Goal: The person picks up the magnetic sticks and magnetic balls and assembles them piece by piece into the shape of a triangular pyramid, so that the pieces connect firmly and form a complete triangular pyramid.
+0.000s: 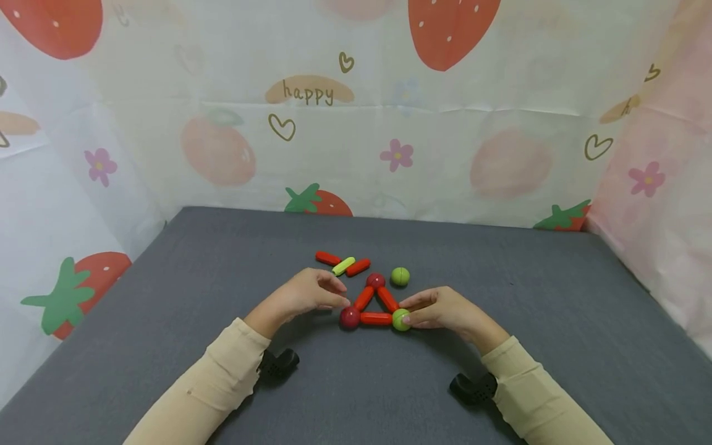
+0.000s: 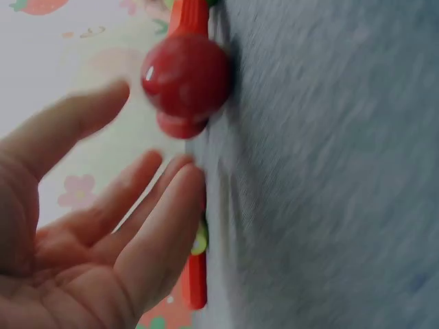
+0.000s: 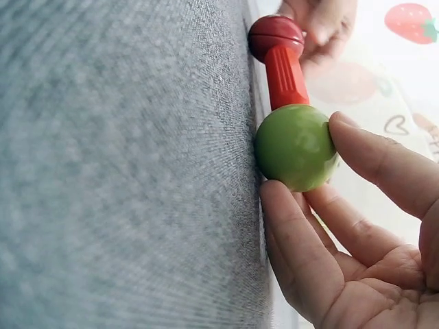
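Note:
A triangle of red rods and balls lies flat on the grey cloth. Its near rod (image 1: 376,319) joins a dark red ball (image 1: 350,317) on the left to a green ball (image 1: 401,319) on the right. Another dark red ball (image 1: 376,281) forms the far corner. My right hand (image 1: 442,312) pinches the green corner ball, thumb on one side and fingertips on the other, as the right wrist view shows. Beside the left red ball is my left hand (image 1: 306,293), fingers loosely bent and parted; in the left wrist view a gap separates them from the ball (image 2: 186,77).
Behind the triangle lie two loose red rods, one at left (image 1: 327,258) and one at right (image 1: 358,267), with a yellow-green rod (image 1: 343,266) between them. A loose green ball (image 1: 400,276) sits to their right. Printed fabric (image 1: 356,148) walls the table's back and sides.

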A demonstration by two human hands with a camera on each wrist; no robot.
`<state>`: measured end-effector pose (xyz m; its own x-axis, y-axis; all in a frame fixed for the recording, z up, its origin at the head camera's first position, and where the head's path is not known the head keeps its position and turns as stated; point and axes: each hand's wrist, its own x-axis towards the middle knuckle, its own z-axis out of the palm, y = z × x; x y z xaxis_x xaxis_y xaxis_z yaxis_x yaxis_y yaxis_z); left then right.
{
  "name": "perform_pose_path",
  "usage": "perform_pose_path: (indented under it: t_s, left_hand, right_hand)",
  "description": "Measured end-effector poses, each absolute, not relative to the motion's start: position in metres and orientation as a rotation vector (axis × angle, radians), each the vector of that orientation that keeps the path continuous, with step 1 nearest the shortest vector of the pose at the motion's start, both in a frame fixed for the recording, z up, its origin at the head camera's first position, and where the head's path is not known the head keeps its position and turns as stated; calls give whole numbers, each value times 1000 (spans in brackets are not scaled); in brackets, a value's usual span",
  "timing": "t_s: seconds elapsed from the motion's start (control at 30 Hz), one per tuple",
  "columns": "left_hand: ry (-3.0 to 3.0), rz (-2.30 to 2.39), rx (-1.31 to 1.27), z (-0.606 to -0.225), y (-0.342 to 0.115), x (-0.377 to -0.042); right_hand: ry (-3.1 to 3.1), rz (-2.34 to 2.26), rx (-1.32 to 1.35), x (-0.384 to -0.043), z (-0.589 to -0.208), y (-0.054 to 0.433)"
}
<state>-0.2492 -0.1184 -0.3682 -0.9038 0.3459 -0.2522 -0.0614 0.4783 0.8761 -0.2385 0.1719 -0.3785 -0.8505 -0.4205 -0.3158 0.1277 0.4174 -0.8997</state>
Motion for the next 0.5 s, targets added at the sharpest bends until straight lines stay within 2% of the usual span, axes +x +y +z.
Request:
perform_pose_path:
  t_s: [0.5]
  left_hand:
    - [2562,1360,52,-365,-119,-292]
  right_hand:
    - [2158,-1449,-244,-240,-379,173]
